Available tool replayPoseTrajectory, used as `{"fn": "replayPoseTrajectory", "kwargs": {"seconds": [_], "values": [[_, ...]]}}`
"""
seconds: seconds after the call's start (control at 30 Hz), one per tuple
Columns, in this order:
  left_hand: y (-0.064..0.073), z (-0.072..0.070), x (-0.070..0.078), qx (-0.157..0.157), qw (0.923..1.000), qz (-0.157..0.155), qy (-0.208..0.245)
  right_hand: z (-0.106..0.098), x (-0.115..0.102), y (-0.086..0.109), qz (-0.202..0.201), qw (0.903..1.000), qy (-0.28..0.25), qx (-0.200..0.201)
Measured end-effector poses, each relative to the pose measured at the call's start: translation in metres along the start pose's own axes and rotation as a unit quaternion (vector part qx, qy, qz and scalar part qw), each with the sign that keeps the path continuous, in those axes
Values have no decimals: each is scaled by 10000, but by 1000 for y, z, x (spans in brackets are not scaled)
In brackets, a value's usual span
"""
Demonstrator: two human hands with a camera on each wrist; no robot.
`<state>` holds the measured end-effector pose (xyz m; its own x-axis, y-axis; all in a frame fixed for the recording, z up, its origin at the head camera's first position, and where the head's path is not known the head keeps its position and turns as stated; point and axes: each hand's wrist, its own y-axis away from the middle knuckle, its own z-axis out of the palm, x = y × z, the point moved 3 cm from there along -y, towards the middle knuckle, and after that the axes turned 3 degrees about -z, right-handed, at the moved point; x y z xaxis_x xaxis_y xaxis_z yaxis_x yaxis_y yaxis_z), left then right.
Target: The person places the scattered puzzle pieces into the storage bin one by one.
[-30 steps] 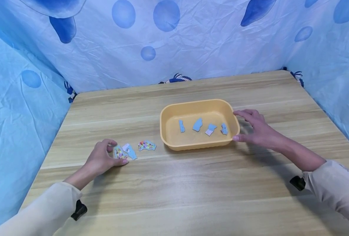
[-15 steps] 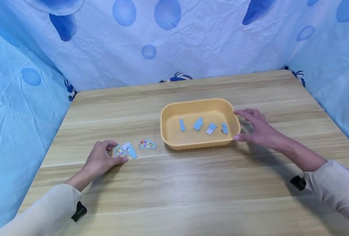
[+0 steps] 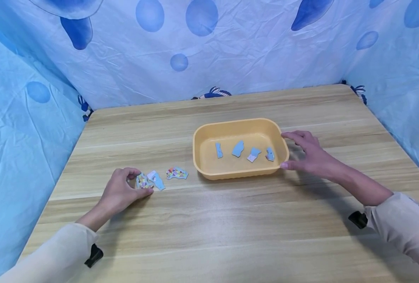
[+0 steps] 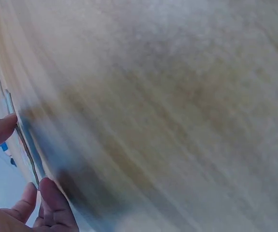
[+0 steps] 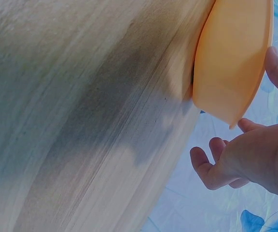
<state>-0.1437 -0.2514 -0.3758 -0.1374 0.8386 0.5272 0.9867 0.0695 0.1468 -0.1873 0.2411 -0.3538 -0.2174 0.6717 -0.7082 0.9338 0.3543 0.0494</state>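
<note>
My left hand (image 3: 140,183) lies on the wooden table (image 3: 209,228) at the left and pinches a small colourful puzzle piece (image 3: 144,182) between thumb and forefinger. In the left wrist view the piece's thin edge (image 4: 25,145) shows between the fingertips (image 4: 54,200). A pale blue piece (image 3: 156,180) and another colourful piece (image 3: 176,173) lie just right of it. A yellow tray (image 3: 237,122) in the middle holds several blue pieces (image 3: 237,149). My right hand (image 3: 286,151) rests against the tray's right end with fingers spread; the right wrist view shows them loosely bent beside the tray (image 5: 230,58).
Blue patterned cloth (image 3: 209,51) walls the table at the back and on both sides. Bare wood lies in front of the tray and behind it. Dark wrist straps (image 3: 358,219) sit at both cuffs.
</note>
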Motion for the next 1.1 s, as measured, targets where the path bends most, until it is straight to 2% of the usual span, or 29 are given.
{"fn": "replayPoseTrajectory", "kwargs": {"seconds": [0.23, 0.67, 1.1], "values": [[0, -3, 4, 97, 9999, 114, 29, -1, -1, 1, -94, 10000, -28, -6], [1, -5, 14, 3, 9998, 183, -42, -1, -1, 1, -157, 9999, -20, 33], [-1, -6, 39, -241, 9982, 394, 374, -1, -1, 0, -112, 9999, 12, 22]]}}
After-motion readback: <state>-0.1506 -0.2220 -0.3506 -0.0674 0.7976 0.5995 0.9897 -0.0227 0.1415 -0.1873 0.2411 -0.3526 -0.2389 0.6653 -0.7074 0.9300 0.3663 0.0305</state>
